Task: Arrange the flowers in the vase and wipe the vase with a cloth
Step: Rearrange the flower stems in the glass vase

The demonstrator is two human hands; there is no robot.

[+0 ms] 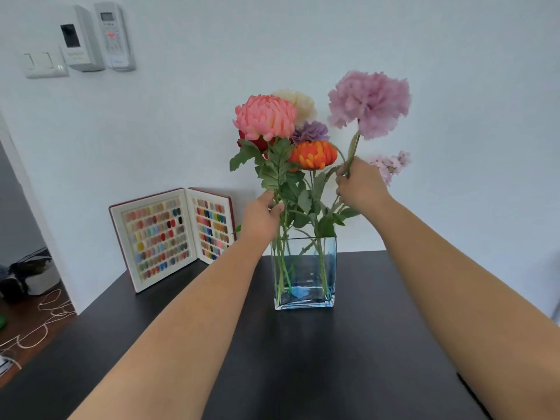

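Observation:
A square clear glass vase (304, 294) with a blue tint stands on the black table (303, 359), holding several green stems. Above it rise a pink chrysanthemum (264, 117), an orange one (313, 154), a cream bloom (298, 101), a small purple bloom (310, 131) and a red flower (257, 142). My left hand (262, 218) pinches the pink chrysanthemum's stem just above the vase rim. My right hand (360, 186) grips the stem of a large lilac flower (369, 103), held up to the right of the bunch. A pale pink sprig (392, 165) shows behind that hand. No cloth is in view.
An open red-edged case of coloured nail samples (169, 237) stands against the white wall at the table's back left. A switch plate and two wall units (81, 37) hang at top left. Cables (39, 316) lie on the wooden floor left of the table.

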